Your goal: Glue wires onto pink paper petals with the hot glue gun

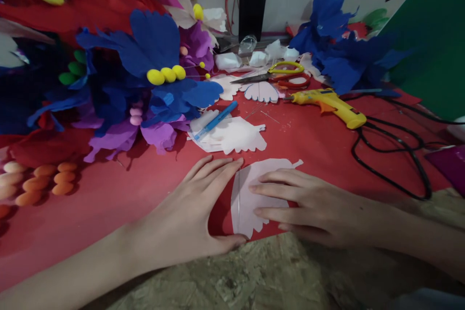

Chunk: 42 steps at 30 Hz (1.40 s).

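Your left hand [187, 213] spreads wide at the left edge of one scalloped paper cutout [246, 198] on the red sheet [312, 143]; your right hand [319, 203] rests on it, fingers parted. Beyond its one wire [239, 193] lie one blue pen [217, 120] and one yellow glue gun [334, 105].
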Tool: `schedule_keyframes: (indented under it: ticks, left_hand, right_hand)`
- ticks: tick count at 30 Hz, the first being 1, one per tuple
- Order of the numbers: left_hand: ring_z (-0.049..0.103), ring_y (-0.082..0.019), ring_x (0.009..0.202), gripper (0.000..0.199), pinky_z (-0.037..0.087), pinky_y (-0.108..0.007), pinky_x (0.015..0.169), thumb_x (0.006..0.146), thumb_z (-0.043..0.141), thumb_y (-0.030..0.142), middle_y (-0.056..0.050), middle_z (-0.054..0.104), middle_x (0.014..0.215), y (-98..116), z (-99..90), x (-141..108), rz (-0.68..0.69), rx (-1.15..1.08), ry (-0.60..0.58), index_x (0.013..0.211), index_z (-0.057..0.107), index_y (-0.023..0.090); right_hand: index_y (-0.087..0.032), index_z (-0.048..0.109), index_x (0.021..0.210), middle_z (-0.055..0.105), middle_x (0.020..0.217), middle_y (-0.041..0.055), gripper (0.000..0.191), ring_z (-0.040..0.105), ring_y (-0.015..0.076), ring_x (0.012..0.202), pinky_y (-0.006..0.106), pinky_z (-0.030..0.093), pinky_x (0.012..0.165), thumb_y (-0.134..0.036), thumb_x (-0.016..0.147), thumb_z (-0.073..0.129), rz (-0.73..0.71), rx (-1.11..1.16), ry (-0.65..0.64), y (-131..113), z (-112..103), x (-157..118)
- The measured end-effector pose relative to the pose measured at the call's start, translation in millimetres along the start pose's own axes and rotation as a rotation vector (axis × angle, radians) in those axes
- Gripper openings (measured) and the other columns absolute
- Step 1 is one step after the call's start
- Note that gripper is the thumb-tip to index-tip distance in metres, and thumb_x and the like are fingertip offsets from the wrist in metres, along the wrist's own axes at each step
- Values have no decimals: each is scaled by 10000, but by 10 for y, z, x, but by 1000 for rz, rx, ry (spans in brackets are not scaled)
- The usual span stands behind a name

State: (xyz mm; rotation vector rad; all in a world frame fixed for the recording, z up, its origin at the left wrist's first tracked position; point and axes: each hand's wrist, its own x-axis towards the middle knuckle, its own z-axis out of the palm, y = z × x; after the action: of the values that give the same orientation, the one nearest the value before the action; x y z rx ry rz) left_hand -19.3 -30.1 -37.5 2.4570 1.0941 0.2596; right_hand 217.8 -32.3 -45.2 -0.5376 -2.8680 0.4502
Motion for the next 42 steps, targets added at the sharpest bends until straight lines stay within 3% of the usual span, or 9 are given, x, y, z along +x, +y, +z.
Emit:
schedule_keyframes:
  ticks: [10,17,27,34,42]
  left_hand:
    - [362,-324,1264,871,393,-489,1001,619,711,467,-131,444,1342,-24,15,1,-54,-76,-15,1344,319,186]
    - [335,-325,1285,867,352,-503,1028,665,656,554,-125,402,1387,-92,104,-14,21,-81,29,1360,274,204]
    - [318,-296,1317,850,231,-496,1103,686,646,568,-152,381,1413,-34,75,42,36,-23,-2,1349,322,147]
    - [324,-292,1316,829,243,-507,1093,683,606,627,-150,409,1395,-40,58,21,50,6,-6,1318,391,139]
    - [314,-272,1323,703,241,-499,1096,770,551,573,-142,419,1391,-30,60,31,92,37,-7,1301,427,129]
  right_hand:
    - [-156,554,1158,509,1275,93,333,348,221,1219,424,354,991,-222,918,333,8,33,-11,10,9,-12]
    - [-154,556,1146,529,1248,91,323,367,220,1197,410,365,979,-221,917,338,-12,12,15,7,7,-4]
    - [-168,563,1145,531,1236,89,327,362,212,1201,401,371,978,-256,924,338,-2,-5,31,6,10,-15]
    - [-172,556,1155,508,1263,95,340,347,209,1213,412,358,987,-264,933,315,8,7,2,6,9,-18]
    - [-172,543,1153,498,1266,88,311,321,208,1220,417,345,995,-244,921,349,7,30,6,14,36,-22]
